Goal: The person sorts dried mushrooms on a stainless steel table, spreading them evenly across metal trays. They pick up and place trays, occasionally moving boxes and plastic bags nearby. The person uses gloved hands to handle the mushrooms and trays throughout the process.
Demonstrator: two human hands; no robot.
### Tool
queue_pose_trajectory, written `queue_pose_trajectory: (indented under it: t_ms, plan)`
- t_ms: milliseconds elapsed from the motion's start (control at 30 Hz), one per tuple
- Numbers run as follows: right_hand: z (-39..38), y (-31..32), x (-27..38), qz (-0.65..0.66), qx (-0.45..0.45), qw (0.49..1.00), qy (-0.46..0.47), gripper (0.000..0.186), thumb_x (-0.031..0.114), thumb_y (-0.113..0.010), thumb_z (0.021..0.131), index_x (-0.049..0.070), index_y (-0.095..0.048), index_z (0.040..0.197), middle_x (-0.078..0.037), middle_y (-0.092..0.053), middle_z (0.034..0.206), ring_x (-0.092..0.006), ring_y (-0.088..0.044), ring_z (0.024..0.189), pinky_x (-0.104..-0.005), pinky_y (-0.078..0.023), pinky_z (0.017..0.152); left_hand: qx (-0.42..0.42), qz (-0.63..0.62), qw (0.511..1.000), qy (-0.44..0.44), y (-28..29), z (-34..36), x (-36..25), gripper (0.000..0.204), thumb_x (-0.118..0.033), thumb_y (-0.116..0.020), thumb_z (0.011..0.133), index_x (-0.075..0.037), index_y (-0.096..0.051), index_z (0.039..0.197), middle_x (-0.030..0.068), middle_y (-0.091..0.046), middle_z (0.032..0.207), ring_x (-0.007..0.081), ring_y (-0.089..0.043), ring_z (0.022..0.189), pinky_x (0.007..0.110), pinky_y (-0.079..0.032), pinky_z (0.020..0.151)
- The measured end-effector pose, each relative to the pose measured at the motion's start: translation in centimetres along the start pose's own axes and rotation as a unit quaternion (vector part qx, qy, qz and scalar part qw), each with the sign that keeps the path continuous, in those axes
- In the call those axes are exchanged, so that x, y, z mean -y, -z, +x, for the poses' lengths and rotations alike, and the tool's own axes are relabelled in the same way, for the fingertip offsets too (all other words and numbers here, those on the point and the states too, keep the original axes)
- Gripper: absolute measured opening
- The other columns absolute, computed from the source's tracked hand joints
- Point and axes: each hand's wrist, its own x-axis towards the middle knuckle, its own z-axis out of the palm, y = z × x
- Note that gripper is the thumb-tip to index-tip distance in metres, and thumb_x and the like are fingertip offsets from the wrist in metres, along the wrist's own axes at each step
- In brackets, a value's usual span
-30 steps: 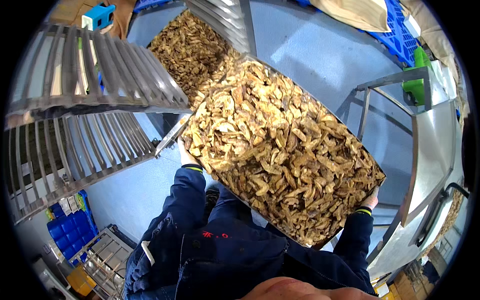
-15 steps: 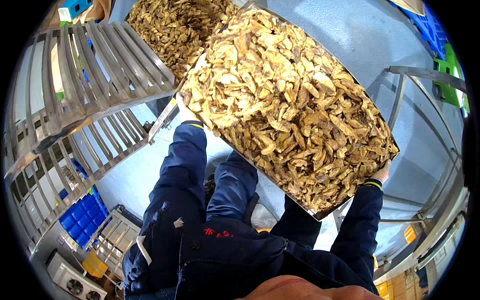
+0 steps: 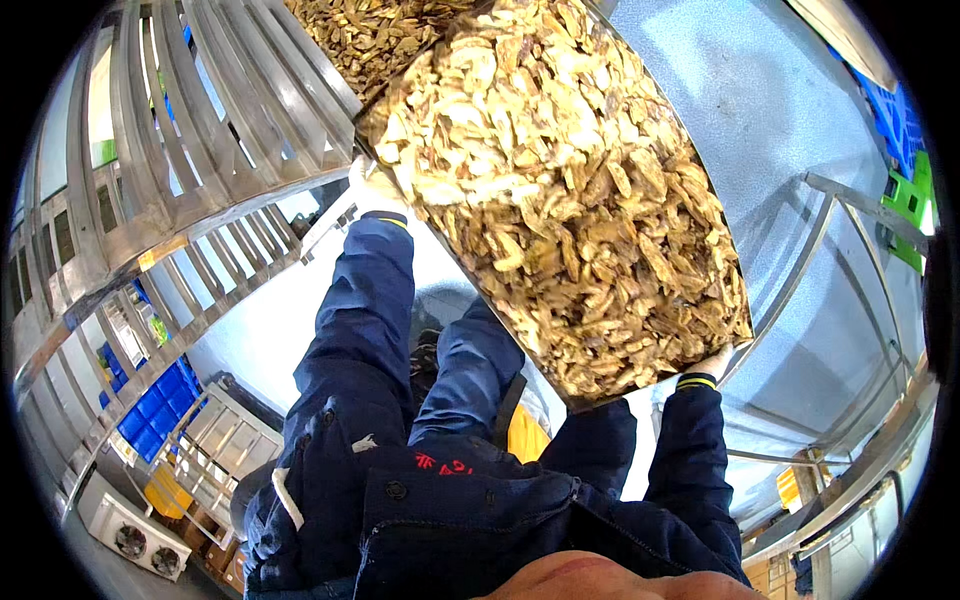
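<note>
A long metal tray (image 3: 742,310) heaped with dried, brown and pale slices (image 3: 570,230) spans the centre, slightly angled. My left hand (image 3: 374,188) grips its left side beside the slatted steel rack (image 3: 200,110); its fingers are partly hidden. My right hand (image 3: 712,364) holds the near right corner. Beyond the tray's far left end lies another load of similar slices (image 3: 375,35), its lower part covered by my tray.
An angled steel frame (image 3: 822,210) stands on the blue floor (image 3: 760,120) at right, with blue pallets (image 3: 885,105) and a green plastic object (image 3: 905,210). Lower left are blue crates (image 3: 160,410), a metal trolley (image 3: 225,440) and a fan unit (image 3: 135,530).
The tray I hold has moved away from my body toward the upper part of the view and now covers more of the other slices. My hands have moved with it, still gripping.
</note>
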Motion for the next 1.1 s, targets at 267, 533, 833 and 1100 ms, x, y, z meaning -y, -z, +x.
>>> queue_pose_trajectory:
  t_ms: [267, 533, 833, 1100]
  plan:
    - [2.5, -2.8, -2.8, 0.001, 0.026, 0.997, -0.066, 0.056, 0.042, -0.043, 0.09, 0.006, -0.052, 0.132, -0.012, -0.054, 0.134, -0.0343, -0.051, 0.12, -0.0487, -0.038, 0.105, -0.147, 0.035, 0.988, 0.034, -0.7, -8.4, 5.2, 0.057, -0.035, -0.037, 0.096, 0.001, -0.039, 0.139, 0.0157, -0.043, 0.143, 0.0282, -0.038, 0.133, 0.04, -0.028, 0.111]
    - [9.1, -18.2, -9.1, 0.029, 0.154, 0.98, -0.125, 0.045, 0.031, -0.047, 0.087, 0.005, -0.059, 0.121, -0.014, -0.061, 0.121, -0.0342, -0.055, 0.114, -0.0492, -0.043, 0.098, -0.025, 0.054, 0.951, 0.305, 7.4, -17.4, 11.6, 0.079, -0.017, -0.065, 0.078, -0.015, -0.028, 0.147, 0.0171, -0.049, 0.13, 0.0381, -0.052, 0.118, 0.059, -0.046, 0.09]
    - [12.1, -26.8, -10.9, -0.64, 0.356, 0.574, 0.366, 0.026, 0.014, -0.068, 0.082, 0.004, -0.062, 0.105, -0.006, -0.07, 0.104, -0.02, -0.064, 0.1, -0.032, -0.047, 0.09, -0.078, -0.007, 0.982, 0.17, 3.5, -12.6, 12.0, 0.029, 0.002, -0.059, 0.085, -0.007, -0.056, 0.112, 0.0098, -0.064, 0.103, 0.0243, -0.065, 0.089, 0.036, -0.057, 0.079]
    - [-1.8, -36.4, -8.6, -0.087, 0.349, 0.926, -0.116, 0.034, 0.015, -0.046, 0.087, -0.001, -0.053, 0.117, -0.018, -0.064, 0.11, -0.0313, -0.065, 0.095, -0.0462, -0.054, 0.083, -0.106, 0.071, 0.986, 0.107, 2.7, -8.4, 6.3, 0.014, -0.01, -0.064, 0.088, -0.005, -0.061, 0.101, 0.0064, -0.063, 0.092, 0.0181, -0.061, 0.076, 0.024, -0.048, 0.055]
